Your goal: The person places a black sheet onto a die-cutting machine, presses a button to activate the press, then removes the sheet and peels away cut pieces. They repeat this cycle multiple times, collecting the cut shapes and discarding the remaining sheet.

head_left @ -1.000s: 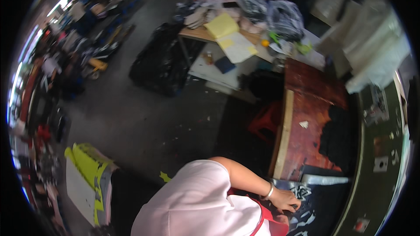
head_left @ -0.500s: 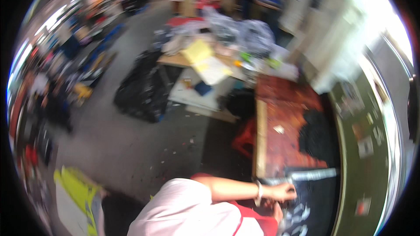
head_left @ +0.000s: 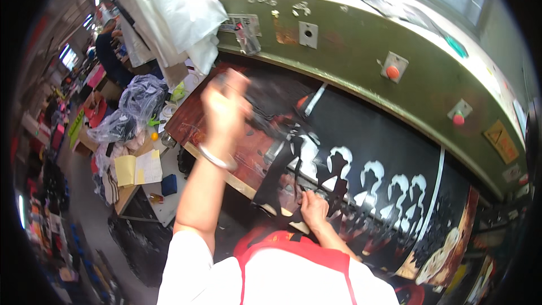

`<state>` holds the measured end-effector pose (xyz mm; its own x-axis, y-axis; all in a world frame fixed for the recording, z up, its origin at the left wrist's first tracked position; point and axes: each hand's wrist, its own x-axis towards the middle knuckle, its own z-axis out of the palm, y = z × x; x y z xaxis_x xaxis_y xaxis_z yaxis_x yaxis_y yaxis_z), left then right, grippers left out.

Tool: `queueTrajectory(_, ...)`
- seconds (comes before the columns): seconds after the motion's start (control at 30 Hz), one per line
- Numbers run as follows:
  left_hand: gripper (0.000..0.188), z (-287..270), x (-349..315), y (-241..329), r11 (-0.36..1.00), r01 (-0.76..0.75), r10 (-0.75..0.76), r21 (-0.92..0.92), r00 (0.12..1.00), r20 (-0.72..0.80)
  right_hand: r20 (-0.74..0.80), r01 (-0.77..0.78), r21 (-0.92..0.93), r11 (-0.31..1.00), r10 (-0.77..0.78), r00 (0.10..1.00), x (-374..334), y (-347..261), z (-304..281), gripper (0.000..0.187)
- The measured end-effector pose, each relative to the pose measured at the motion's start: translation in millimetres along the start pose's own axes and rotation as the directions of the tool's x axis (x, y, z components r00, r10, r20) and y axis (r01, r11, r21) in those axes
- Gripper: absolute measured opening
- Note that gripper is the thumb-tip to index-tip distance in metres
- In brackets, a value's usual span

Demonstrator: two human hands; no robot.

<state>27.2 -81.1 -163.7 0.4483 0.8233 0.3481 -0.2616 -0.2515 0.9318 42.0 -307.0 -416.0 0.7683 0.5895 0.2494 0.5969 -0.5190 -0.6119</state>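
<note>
My left hand [head_left: 226, 101], with a pale bracelet at its wrist, is raised over the reddish work surface [head_left: 245, 155]. Motion smears its fingers, and I cannot tell whether it holds anything. Dark material [head_left: 268, 99] lies beside it, partly blurred. Closer to my body, my right hand [head_left: 314, 210] has its fingers closed on the edge of a thin black sheet [head_left: 273, 182] with cut-outs. To the right, a row of curved pale shapes [head_left: 372, 178] shows against the black surface [head_left: 361, 127].
A green machine beam [head_left: 344, 42] with red buttons [head_left: 392, 72] runs along the far side. White plastic sheeting [head_left: 175, 17] hangs at upper left. A cluttered table holds clear bags [head_left: 141, 99] and an open notebook [head_left: 138, 168]. Dark scraps [head_left: 443, 243] and pale cut pieces [head_left: 440, 257] lie at right.
The view has swung right toward the green beam. My left hand has moved away from my right and up over the reddish surface. The black sheet at my right hand shows more clearly.
</note>
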Motion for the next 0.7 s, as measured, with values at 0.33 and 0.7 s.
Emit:
queueTrajectory(0.33,0.037,-90,119,155,0.985,-0.11,0.061,0.134,0.942,0.331,0.338,-0.147,0.046,0.988,0.123,0.933,13,9,-9,0.027)
queueTrajectory(0.7,0.022,-184,149,7,0.972,0.076,-0.079,0.223,0.997,0.006,0.327,-0.326,0.431,0.841,0.191,0.925,13,-6,-121,0.041)
